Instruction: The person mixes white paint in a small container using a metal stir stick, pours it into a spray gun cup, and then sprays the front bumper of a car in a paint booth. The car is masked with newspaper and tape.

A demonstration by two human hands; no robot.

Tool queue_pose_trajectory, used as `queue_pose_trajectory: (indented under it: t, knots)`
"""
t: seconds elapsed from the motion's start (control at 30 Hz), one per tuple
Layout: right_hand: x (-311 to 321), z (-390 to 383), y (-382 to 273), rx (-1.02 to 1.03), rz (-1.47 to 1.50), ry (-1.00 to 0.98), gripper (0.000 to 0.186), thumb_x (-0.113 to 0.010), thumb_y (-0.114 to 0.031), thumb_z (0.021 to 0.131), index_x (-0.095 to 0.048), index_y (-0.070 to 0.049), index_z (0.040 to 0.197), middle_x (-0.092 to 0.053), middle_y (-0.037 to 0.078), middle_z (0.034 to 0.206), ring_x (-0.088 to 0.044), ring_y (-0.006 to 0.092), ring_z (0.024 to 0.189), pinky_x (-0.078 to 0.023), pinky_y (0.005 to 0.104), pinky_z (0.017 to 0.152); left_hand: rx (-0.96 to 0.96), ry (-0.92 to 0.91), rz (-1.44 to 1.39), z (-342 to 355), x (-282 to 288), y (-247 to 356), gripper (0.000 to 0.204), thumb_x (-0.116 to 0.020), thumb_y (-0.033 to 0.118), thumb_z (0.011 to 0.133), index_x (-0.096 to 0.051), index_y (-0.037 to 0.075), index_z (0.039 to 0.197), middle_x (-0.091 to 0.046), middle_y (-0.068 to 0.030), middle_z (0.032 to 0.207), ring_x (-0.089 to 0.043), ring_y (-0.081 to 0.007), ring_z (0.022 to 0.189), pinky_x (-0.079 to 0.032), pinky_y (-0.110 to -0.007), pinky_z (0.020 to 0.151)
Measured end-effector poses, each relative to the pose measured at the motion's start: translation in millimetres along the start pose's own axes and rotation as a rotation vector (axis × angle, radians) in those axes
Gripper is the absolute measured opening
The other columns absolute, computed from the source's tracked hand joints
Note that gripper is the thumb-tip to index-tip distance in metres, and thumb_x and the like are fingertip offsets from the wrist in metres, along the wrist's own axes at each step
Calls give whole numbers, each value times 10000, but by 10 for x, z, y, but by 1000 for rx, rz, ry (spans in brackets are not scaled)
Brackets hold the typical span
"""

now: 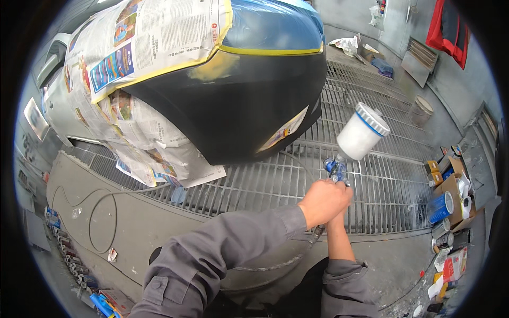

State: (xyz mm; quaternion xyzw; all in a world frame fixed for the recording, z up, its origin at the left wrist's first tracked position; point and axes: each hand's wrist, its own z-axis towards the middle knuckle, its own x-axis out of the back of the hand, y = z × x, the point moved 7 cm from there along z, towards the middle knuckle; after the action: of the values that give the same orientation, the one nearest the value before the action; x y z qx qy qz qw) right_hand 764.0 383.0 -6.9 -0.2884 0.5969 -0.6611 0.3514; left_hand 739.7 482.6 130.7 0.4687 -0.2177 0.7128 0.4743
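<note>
A paint spray gun (335, 168) with a blue and metal body stands out in front of me, right of the car's black bumper (249, 100). Its white cup (360, 135) with a ribbed lid sits on top, tilted to the right. My left hand (322, 200) reaches across from the left and is closed at the back of the gun. Behind and below it, my right hand (337, 220) is closed around the grip; most of its fingers are hidden. An air hose (316, 233) runs down from the grip toward me.
Newspaper (169, 40) and yellow tape cover the car's side, with blue film (273, 26) over its top. Metal floor grating (254, 185) lies beneath. Hose loops (101, 228) cross the floor at left. Cans and cartons (450, 191) line the right wall; a bucket (421, 110) stands farther back.
</note>
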Motion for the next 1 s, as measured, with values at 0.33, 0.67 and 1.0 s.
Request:
queue_pose_trajectory:
  t: [0.33,0.67,1.0]
  knots:
    - [-169,-287,-249,584,-571,47,152,-701,-241,984,-696,-103,1047,-634,63,956,-576,273,853,-484,416,729,-108,-104,502,-2,-115,92,124,-703,205,860,-692,91,908,-664,-50,847,-665,-205,749,-486,-346,649]
    - [-260,-373,-275,662,-692,41,174,-687,-228,948,-693,-102,1068,-619,106,1029,-548,345,947,-467,460,790,-198,-28,467,-83,23,69,108,-690,199,824,-628,111,822,-622,-39,782,-663,-206,714,-493,-340,658]
    - [-212,-217,-121,-54,-23,-52,186,-792,-215,965,-735,-44,918,-676,38,754,-584,142,563,-447,312,520,-33,-82,-23,-1016,269,-334,246,-666,318,1000,-685,73,998,-696,-100,907,-733,-310,886,-579,-455,767]
